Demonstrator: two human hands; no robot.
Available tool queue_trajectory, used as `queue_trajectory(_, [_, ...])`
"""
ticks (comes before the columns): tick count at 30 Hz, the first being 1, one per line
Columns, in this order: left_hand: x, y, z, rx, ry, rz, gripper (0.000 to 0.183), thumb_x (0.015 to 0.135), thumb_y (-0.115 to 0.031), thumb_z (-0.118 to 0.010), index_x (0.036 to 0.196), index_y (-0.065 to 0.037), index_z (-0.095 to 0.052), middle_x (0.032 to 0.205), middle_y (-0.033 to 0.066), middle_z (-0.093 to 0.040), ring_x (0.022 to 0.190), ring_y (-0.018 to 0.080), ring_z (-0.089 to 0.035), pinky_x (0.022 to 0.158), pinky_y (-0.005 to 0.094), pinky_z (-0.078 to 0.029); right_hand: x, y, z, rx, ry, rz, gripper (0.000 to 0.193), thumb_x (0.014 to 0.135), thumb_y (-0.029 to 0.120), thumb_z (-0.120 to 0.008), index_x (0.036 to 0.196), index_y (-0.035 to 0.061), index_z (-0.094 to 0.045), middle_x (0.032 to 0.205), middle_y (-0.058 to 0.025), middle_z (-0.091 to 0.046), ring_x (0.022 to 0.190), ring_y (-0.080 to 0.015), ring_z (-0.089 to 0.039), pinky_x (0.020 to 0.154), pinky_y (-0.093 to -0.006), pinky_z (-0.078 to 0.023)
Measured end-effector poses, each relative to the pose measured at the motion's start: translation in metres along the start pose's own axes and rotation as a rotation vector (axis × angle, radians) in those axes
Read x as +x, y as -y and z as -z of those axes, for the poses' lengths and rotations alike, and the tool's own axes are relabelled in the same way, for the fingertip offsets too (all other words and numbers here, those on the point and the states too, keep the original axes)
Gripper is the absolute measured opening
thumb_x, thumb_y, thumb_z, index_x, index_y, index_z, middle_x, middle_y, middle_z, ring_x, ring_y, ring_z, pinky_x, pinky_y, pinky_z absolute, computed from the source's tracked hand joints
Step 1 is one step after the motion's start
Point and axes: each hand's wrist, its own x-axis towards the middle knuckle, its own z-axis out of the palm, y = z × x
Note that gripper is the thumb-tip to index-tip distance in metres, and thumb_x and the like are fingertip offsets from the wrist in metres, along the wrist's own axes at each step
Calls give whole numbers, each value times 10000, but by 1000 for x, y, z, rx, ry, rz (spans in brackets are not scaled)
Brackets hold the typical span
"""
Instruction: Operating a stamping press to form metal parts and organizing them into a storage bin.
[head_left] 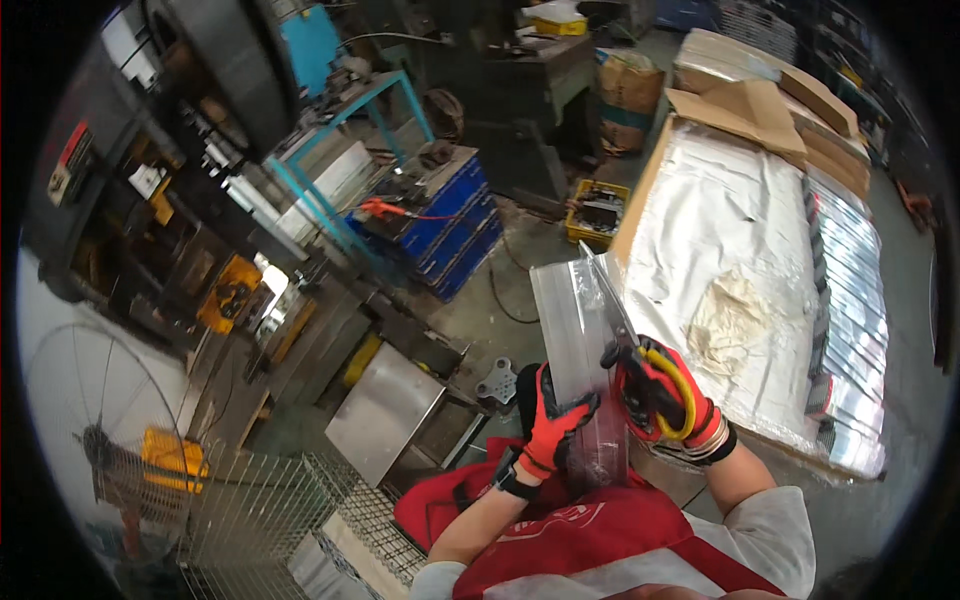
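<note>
- Left hand (552,425) and right hand (662,392), both gloved, each have a closed grip on the lower end of a metal sheet (580,330).
- The sheet stands upright before the chest, beside the wrapped pallet (740,230).
- It looks thin, stiff and sharp-edged, probably slick; best held by the edges, low.

Looks like a metal workshop: big press machine (215,70) on the left, blue crates (455,225), wire cage (270,510), stacked shiny metal pieces (850,300) along the pallet's right edge.
</note>
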Motion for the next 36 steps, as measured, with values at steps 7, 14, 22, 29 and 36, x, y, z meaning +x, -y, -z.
queue_trajectory(7, [49,65,27,-628,357,401,385,847,-126,-451,1215,-40,-379,1110,73,-500,995,151,-503,860,280,-409,-27,24,52,-86,-209,-139,303,867,293,-437,943,11,-518,547,22,-419,411,-50,-395,388,-186,-324])
queue_trajectory(14, [54,38,18,-361,27,406,409,832,-318,-477,1132,-41,-462,1053,113,-545,930,232,-547,807,370,-452,-18,-70,167,-831,-649,-270,326,784,293,-558,1025,92,-469,712,-127,-576,615,-241,-578,552,-322,-449])
queue_trajectory(22, [29,6,40,-489,-83,327,279,838,-189,-473,1063,-28,-514,988,95,-577,859,205,-570,765,337,-469,33,-144,180,-1359,-547,-431,528,715,340,-556,1160,102,-400,891,-156,-554,843,-321,-540,708,-413,-425])
queue_trajectory(29, [14,34,67,-312,-209,206,389,823,-50,-463,1202,-45,-377,1052,72,-537,981,161,-512,869,285,-401,8,-112,173,-1491,-381,-602,549,710,359,-565,1169,96,-419,881,-195,-549,814,-333,-550,672,-415,-443])
queue_trajectory(36, [17,32,39,-299,-127,274,249,840,-196,-490,1013,-27,-544,934,46,-583,860,146,-548,771,287,-435,62,-36,74,-114,-435,156,601,765,111,-612,1280,92,-303,1037,-107,-531,888,-140,-529,753,-275,-443])
